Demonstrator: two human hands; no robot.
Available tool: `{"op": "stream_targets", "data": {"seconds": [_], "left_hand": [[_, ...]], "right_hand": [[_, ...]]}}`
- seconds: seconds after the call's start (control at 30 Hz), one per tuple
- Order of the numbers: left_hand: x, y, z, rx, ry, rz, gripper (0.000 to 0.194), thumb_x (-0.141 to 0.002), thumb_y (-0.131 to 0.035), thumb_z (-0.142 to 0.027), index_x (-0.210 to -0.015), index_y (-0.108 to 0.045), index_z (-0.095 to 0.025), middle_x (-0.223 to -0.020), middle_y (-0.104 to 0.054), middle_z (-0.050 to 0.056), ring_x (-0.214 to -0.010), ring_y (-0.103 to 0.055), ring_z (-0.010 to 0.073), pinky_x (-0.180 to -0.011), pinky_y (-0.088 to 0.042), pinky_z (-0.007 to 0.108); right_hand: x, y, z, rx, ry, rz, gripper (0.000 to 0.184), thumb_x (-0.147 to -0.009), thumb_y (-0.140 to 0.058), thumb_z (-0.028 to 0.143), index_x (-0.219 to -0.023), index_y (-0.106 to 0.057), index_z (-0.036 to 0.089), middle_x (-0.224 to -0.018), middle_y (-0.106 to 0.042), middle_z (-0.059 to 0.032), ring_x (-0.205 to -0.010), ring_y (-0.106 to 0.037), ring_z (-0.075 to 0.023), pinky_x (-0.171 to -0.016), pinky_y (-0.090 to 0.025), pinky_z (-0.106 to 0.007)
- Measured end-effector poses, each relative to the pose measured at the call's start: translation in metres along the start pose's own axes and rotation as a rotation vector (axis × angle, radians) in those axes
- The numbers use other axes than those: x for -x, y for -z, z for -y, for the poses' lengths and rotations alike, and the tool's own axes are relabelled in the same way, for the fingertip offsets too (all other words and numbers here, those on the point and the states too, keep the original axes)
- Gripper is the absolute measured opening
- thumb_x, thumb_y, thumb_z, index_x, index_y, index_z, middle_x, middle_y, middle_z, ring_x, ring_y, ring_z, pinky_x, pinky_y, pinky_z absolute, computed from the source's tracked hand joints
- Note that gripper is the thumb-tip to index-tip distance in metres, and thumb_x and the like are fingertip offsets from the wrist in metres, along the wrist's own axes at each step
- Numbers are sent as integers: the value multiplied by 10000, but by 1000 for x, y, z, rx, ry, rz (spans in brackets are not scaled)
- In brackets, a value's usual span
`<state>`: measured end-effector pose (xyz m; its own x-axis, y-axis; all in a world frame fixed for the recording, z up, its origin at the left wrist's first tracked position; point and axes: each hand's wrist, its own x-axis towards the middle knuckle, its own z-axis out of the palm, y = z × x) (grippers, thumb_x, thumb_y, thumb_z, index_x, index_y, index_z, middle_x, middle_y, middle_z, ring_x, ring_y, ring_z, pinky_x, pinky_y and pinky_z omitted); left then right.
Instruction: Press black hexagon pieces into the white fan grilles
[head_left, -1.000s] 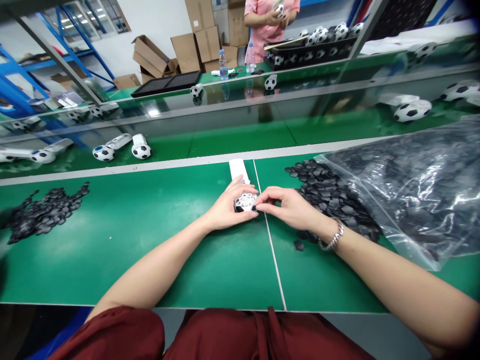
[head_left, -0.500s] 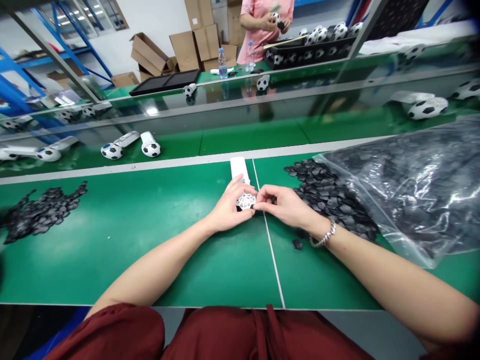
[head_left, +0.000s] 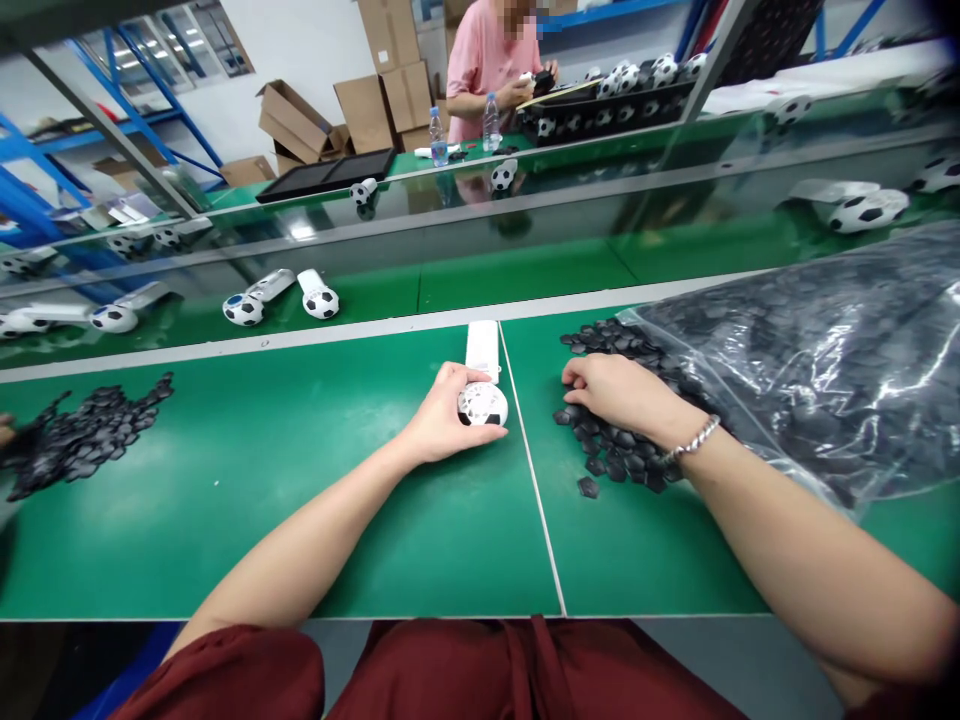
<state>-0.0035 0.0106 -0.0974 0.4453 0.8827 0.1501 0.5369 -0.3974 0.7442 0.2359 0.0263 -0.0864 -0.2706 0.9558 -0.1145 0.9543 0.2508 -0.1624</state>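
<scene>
My left hand [head_left: 444,420] grips a white ball-shaped part with black soccer patches [head_left: 484,405] by its left side, thumb in front and fingers behind. A flat white arm [head_left: 482,347] extends from the ball away from me, on the green table. Over a pile of black pentagon pieces [head_left: 619,462] is my right hand [head_left: 626,392], its fingers curled and thumb close to the forefinger. Whatever lies between those fingertips is too small to make out. One loose black pentagon piece [head_left: 588,487] rests at the pile's near edge.
To the right lies a clear plastic bag [head_left: 847,370] full of black pieces. Another black pile [head_left: 94,430] is at the left, with a co-worker's hand [head_left: 6,430] beside it. Soccer-ball parts [head_left: 320,302] line the green conveyor belt [head_left: 525,270]. Across it a person [head_left: 480,75] handles parts.
My right hand has left the ball and moved right onto the black pile. My left hand still holds the ball, now more exposed, with a black patch on its front right.
</scene>
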Motion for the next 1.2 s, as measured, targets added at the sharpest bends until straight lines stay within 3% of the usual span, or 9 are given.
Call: {"op": "stream_targets", "data": {"seconds": [0.17,0.37,0.57,0.7,0.83,1.0,1.2], "left_hand": [[0,8,-1,70,-75,124,533,-626,-624,-146,-1130,-474,-228,-1148,-428,63,-1073,-460,232,-964,-367,416],[0,0,2,59,-44,24,540,-610,-710,-262,-1107,-499,-230,-1111,-451,66,-1059,-468,241,-953,-365,425],[0,2,3,91,-15,37,551,-604,-659,-180,-1123,-474,-195,-1114,-485,68,-965,-511,220,-877,-413,384],[-2,6,8,131,-53,81,542,-607,-638,-150,-1124,-484,-202,-1124,-488,56,-977,-508,211,-889,-402,365],[-4,9,14,178,-97,155,538,-609,-638,-155,-1122,-486,-210,-1134,-496,49,-1001,-507,218,-902,-393,355],[-6,10,17,204,-94,180,548,-606,-634,-157,-1128,-473,-199,-1123,-511,58,-1010,-507,229,-893,-399,358],[-5,8,14,168,-121,159,548,-604,-656,-150,-1121,-478,-182,-1127,-496,66,-1020,-490,224,-908,-378,359]], "right_hand": [[3,4,0,41,-4,-1,75,-763,-552,245,-790,-614,214,-839,-644,-48,-728,-594,-194,-515,-367,-266],[1,3,-5,-10,24,3,65,-747,-552,214,-797,-594,211,-792,-646,-33,-719,-590,-181,-541,-379,-260],[0,3,-3,-48,75,-1,56,-729,-537,178,-691,-567,207,-744,-634,-18,-658,-566,-161,-541,-372,-260],[4,9,12,-238,190,-46,54,-760,-537,185,-710,-548,199,-691,-610,-1,-628,-549,-144,-580,-400,-260],[9,9,28,-461,394,-106,85,-808,-527,213,-849,-600,201,-845,-645,-20,-798,-576,-157,-731,-438,-276],[12,1,39,-573,473,-247,81,-810,-549,198,-872,-598,183,-818,-630,-27,-746,-560,-141,-702,-449,-269],[11,-10,47,-563,724,-312,155,-854,-482,150,-909,-621,191,-861,-600,-44,-857,-524,-144,-763,-439,-285]]}}
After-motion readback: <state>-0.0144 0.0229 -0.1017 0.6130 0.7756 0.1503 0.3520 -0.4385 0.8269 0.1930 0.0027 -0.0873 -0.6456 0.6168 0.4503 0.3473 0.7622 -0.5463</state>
